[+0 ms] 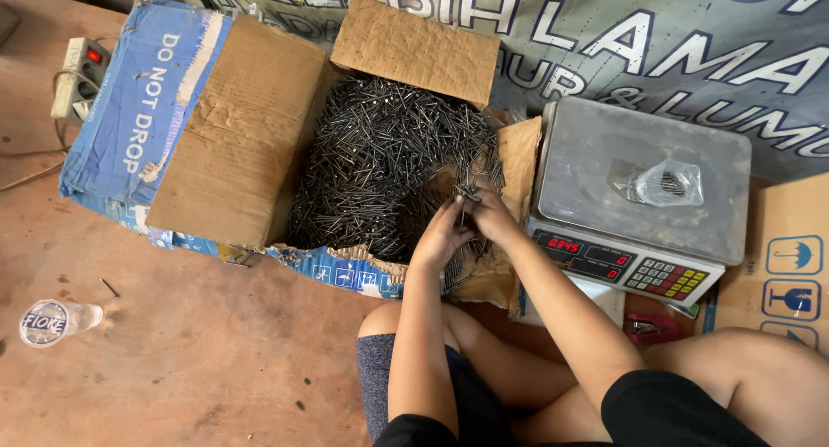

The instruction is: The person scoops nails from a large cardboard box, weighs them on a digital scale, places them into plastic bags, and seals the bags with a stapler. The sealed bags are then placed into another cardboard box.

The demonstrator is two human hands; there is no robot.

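1. Dark steel nails [380,153] fill the torn cardboard box [233,127]; I see both hands at its right edge.
2. Left hand [440,235] and right hand [488,209] pinch a small bundle of nails.
3. Risk: pricked fingers; loose nails spilling onto floor.

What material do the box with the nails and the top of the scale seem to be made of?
The box looks like corrugated cardboard: matte brown, creased, torn edges. The scale top seems to be dull, brushed grey metal with faint glare, probably steel. The nails look like dark metal.
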